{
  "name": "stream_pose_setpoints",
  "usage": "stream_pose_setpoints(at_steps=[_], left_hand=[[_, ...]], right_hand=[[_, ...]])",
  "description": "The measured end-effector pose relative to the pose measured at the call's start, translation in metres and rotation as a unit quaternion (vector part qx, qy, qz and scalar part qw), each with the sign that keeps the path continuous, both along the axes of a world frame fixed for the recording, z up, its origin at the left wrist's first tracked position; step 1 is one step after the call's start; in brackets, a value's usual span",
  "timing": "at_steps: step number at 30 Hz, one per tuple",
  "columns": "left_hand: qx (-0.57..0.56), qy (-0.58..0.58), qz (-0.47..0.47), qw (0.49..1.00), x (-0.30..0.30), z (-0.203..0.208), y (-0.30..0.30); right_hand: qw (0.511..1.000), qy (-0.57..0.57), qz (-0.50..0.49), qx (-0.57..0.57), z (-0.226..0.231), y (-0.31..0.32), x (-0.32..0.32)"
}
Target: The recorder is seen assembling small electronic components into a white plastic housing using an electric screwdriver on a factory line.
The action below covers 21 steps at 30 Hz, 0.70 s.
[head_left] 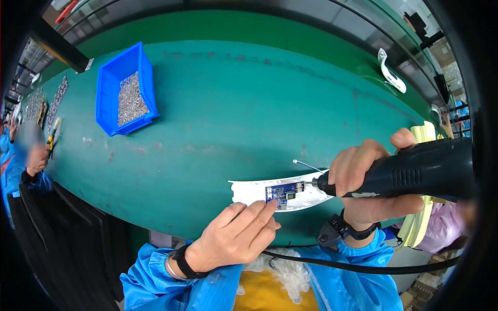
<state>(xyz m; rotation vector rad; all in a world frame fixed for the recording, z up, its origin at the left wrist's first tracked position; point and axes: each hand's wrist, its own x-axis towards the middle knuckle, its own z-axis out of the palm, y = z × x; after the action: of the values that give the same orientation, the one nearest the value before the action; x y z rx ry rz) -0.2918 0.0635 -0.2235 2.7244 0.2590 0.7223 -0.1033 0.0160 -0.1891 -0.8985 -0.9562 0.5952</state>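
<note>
Green bench [249, 114], blue bin [108, 98], co-worker [10, 173]; R fingers [353, 171] clamped on driver [415, 171], L fingers [259, 215] on PCB [278, 193], grip unclear

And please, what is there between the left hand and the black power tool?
In the head view, the blue circuit board lies between the left hand and the power tool, on the white curved shell.
</note>
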Motion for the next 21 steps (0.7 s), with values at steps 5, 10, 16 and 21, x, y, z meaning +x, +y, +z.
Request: stream_pose_setpoints(at_steps=[5,10,16,21], left_hand=[[-0.004,0.002,0.010,1.000,-0.004,-0.006,0.003],[-0.028,0.008,0.029,0.999,-0.001,-0.006,0.001],[-0.050,0.021,0.036,0.998,0.003,-0.004,-0.003],[-0.068,0.028,0.050,0.996,0.007,-0.001,-0.011]], right_hand=[[1.000,0.006,0.019,0.016,-0.006,0.007,-0.002],[1.000,-0.002,0.021,0.007,-0.007,0.007,-0.002],[1.000,-0.009,0.017,0.003,-0.007,0.005,0.000],[1.000,-0.004,0.024,0.015,-0.009,0.003,0.003]])
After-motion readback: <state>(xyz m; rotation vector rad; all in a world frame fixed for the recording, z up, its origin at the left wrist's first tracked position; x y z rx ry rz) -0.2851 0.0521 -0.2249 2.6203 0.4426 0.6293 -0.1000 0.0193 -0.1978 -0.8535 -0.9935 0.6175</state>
